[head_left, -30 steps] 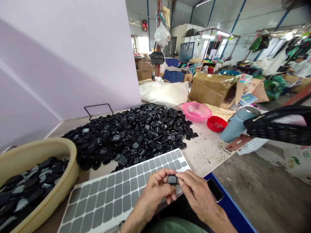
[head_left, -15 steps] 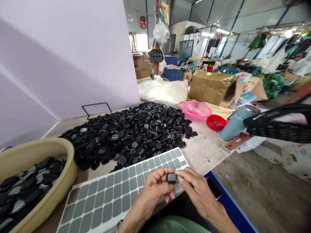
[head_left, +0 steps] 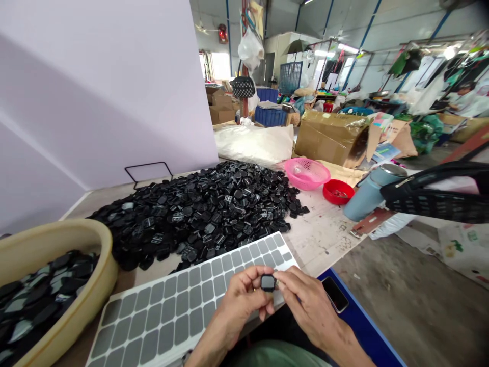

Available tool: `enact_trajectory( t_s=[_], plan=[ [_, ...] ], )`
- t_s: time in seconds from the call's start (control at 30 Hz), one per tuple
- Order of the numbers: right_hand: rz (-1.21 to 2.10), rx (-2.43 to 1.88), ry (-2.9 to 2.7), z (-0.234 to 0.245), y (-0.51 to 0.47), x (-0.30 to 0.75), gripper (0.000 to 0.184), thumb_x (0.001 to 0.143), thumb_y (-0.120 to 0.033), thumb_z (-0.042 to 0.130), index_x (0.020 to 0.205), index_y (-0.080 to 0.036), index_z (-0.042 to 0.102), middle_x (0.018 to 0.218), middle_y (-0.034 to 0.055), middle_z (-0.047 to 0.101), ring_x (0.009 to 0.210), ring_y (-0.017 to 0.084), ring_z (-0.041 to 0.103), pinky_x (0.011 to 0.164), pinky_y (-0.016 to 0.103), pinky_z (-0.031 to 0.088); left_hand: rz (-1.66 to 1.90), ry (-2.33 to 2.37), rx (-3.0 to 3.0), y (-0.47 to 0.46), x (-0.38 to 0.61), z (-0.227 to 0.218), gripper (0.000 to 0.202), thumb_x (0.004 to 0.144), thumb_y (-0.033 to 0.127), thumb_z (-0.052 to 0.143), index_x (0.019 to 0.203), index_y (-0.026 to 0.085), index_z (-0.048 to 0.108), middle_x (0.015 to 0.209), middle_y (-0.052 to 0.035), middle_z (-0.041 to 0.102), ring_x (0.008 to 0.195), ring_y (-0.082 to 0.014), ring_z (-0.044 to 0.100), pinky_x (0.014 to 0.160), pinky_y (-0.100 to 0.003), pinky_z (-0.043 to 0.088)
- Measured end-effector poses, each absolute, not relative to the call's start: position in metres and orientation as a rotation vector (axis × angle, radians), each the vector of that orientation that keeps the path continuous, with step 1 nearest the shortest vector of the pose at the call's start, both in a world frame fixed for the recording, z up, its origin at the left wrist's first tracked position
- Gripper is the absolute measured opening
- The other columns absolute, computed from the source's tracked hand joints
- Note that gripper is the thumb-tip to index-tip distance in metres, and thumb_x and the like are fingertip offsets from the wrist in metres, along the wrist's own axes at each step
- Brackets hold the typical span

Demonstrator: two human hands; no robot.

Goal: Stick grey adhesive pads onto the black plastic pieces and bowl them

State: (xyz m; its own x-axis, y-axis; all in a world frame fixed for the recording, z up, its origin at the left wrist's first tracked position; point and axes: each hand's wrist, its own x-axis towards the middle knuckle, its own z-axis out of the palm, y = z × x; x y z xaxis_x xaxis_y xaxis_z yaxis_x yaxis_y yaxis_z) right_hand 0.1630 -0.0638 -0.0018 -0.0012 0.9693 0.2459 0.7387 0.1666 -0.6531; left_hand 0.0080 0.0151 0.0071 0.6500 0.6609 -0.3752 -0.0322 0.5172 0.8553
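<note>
Between my hands is a small black plastic piece (head_left: 268, 282) with a flat grey face turned up. My left hand (head_left: 244, 295) pinches it between thumb and fingers. The fingers of my right hand (head_left: 301, 295) are pressed together at its right edge; whether they hold anything of their own is hidden. Beneath and left of my hands lies a white sheet with rows of grey rounded rectangular stickers (head_left: 164, 306). Behind the sheet spreads a large heap of similar black pieces (head_left: 214, 209).
At the left stands a yellowish tub (head_left: 109, 244) with more black pieces. Right of the heap are a pink basket (head_left: 307, 176), a red bowl (head_left: 338, 192) and a blue-grey flask (head_left: 361, 199). A phone (head_left: 335, 294) lies on a blue surface (head_left: 367, 326) by my right forearm.
The held piece has tilted slightly, so its grey face looks darker and squarer to me. Both hands keep nearly the same grip; the whole view has shifted a little.
</note>
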Motion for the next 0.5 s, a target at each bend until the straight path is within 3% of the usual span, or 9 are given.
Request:
enact_trajectory(
  t_s=[0.2,0.4,0.5],
  plan=[
    [0.366,-1.669,-1.868,0.001,-0.065,0.156,0.026,0.097,-0.017,0.035,0.109,-0.022,0.058,0.088,0.0036,0.06,0.078,0.016,0.06,0.073,0.028,0.046,0.456,0.745,1.059,0.015,0.008,0.0,0.037,0.078,0.036,0.063,0.102,0.008,0.059,0.052,-0.0017,0.059,0.043,-0.0094,0.049,0.043,-0.019,0.036],
    [0.184,-1.985,-1.828,0.0,-0.055,0.183,0.025,0.095,-0.016,0.034,0.097,-0.022,0.059,0.086,0.0029,0.062,0.076,0.017,0.062,0.067,0.028,0.042,0.567,0.948,1.357,0.031,0.003,-0.002,0.029,0.084,0.037,0.054,0.097,0.012,0.061,0.053,0.0004,0.058,0.043,-0.0081,0.044,0.044,-0.019,0.032],
    [0.119,-2.131,-1.772,-0.003,-0.041,0.204,0.023,0.094,-0.015,0.035,0.101,-0.022,0.055,0.094,0.0032,0.065,0.08,0.017,0.063,0.069,0.028,0.041,0.593,0.944,1.461,0.045,0.008,-0.005,0.027,0.086,0.036,0.05,0.1,0.016,0.06,0.058,0.0002,0.06,0.046,-0.0096,0.046,0.046,-0.02,0.034]
  ],
)
